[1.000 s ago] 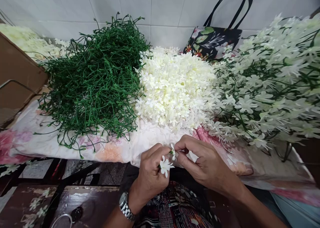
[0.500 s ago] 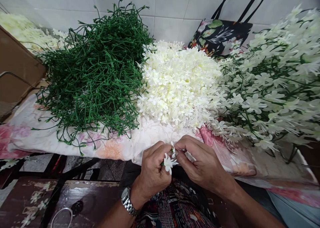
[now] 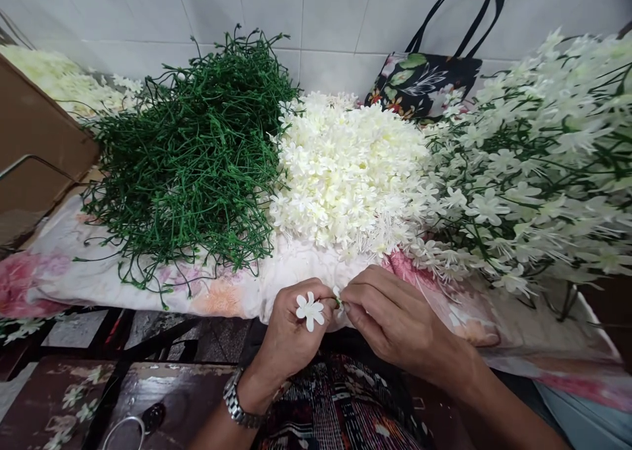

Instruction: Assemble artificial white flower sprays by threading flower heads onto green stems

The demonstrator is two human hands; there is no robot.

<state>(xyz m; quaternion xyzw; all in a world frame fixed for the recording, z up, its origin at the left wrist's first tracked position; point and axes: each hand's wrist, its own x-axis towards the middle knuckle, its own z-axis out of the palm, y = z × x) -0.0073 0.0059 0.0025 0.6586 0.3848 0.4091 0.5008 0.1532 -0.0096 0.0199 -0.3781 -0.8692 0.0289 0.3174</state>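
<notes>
Close together at the cloth's front edge, my two hands work on a small artificial flower stem. My left hand point(image 3: 299, 325) is closed round the green stem, most of which its fingers hide. One white artificial flower point(image 3: 310, 310) with open petals sticks out over that hand. Between the hands a second white flower point(image 3: 338, 299) shows in part, pinched by the fingertips of my right hand point(image 3: 390, 308). Behind them lie a heap of green plastic stems point(image 3: 192, 167) and a pile of loose white blossoms point(image 3: 350, 174).
At the right stands a large mass of flowered stems point(image 3: 513, 200). A black floral bag point(image 3: 424, 85) leans against the tiled wall point(image 3: 328, 16). A cardboard box point(image 3: 44, 141) is at the left, and a floral cloth point(image 3: 217, 295) covers the work surface.
My left hand has turned, so its flower now faces up over the back of the hand. The right hand has shifted slightly left, still pinching at the other flower.
</notes>
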